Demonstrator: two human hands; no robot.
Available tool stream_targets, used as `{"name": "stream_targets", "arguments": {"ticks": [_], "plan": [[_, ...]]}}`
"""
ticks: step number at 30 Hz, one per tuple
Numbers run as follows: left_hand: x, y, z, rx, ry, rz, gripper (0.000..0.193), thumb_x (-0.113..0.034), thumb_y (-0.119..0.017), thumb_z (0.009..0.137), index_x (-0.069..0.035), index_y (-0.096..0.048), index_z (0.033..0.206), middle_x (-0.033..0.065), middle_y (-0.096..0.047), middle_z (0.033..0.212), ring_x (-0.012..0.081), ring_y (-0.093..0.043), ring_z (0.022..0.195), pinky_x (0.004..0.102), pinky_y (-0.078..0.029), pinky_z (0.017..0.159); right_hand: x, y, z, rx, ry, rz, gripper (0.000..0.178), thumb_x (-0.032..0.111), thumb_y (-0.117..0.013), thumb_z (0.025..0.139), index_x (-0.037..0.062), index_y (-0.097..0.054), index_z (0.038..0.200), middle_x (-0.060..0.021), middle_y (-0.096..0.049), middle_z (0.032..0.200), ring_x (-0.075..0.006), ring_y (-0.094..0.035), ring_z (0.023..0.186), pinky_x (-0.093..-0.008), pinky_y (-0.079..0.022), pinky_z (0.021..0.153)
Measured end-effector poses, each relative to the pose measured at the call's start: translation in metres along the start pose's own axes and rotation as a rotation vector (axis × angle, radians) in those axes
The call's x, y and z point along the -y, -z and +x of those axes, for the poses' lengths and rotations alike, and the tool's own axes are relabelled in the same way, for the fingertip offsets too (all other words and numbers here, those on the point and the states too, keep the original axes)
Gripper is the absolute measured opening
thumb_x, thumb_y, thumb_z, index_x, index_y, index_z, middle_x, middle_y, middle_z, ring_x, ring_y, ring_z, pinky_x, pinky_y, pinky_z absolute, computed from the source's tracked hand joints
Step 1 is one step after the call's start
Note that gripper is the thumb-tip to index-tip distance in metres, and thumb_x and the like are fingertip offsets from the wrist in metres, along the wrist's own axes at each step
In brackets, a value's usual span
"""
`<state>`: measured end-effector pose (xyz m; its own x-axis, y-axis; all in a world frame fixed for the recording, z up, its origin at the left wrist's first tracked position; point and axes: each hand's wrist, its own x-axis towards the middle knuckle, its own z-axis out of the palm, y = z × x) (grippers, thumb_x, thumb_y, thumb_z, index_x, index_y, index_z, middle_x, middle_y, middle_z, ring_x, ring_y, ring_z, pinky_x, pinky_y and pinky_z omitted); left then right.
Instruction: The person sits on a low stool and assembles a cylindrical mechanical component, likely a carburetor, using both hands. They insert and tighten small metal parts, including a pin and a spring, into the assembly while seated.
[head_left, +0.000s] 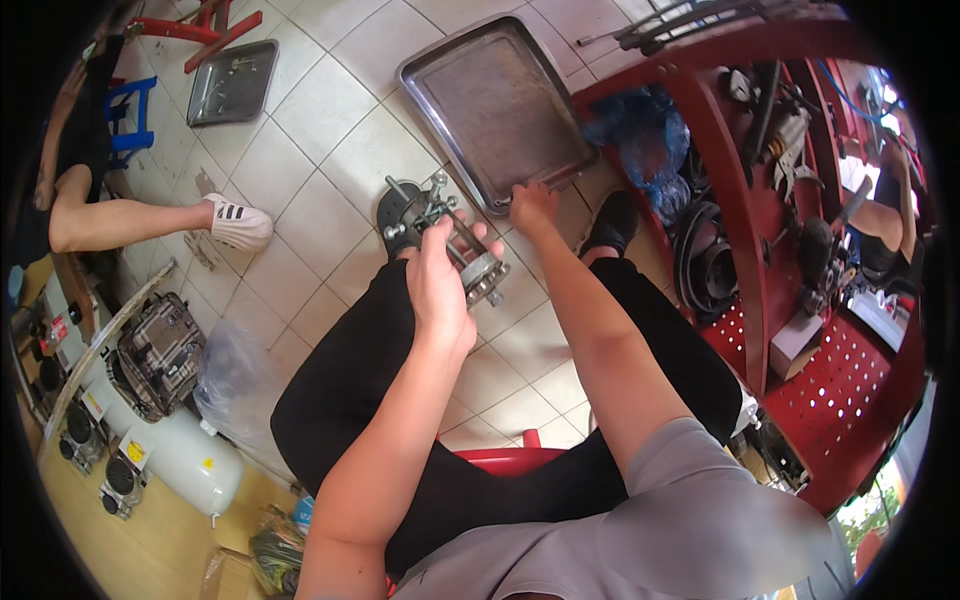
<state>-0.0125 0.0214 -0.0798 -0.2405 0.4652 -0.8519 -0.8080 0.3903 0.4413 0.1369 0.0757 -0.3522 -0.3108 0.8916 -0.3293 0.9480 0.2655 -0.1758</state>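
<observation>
My left hand (438,275) is wrapped round a metal mechanical assembly (480,272), held up between my knees. The assembly has a round collar at its lower end, and rods and bolts at its upper end; my fingers hide part of its middle. My right hand (533,208) reaches to the near edge of a large rectangular metal tray (505,110) on the floor. Its fingers are closed at the tray's near left corner and seem to grip the rim. Only a brownish, stained bottom shows inside the tray.
Beside the tray stands a red metal rack (715,130) with tools, parts and blue plastic. A smaller tray (233,83) with small parts lies far left. Another person's leg and white shoe (240,222) reach in from the left, near a white tank (190,465). I sit on a red stool (505,458).
</observation>
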Motion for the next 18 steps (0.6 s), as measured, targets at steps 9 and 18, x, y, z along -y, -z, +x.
{"name": "stream_targets", "arguments": {"ticks": [9,18], "plan": [[-0.012,-0.003,0.012,-0.025,-0.03,0.0,0.04,-0.034,-0.05,0.094,-0.002,-0.053,0.117,0.0092,-0.061,0.093,0.0214,-0.065,0.077,0.0352,-0.054,0.068,-0.007,-0.012,0.022,0.215,0.142,0.021,0.024,0.016,-0.044,0.087,0.0153,-0.069,0.087,-0.0086,-0.068,0.093,-0.0268,-0.059,0.1,-0.0521,-0.035,0.093],[-0.024,-0.02,0.014,0.016,-0.058,0.003,0.04,-0.034,-0.05,0.094,-0.002,-0.053,0.117,0.0091,-0.06,0.093,0.0215,-0.065,0.077,0.0346,-0.053,0.068,-0.015,-0.005,0.026,0.136,0.076,0.04,0.017,0.013,-0.052,0.082,0.0126,-0.066,0.091,-0.0108,-0.066,0.094,-0.0304,-0.059,0.099,-0.0528,-0.037,0.092]]}}
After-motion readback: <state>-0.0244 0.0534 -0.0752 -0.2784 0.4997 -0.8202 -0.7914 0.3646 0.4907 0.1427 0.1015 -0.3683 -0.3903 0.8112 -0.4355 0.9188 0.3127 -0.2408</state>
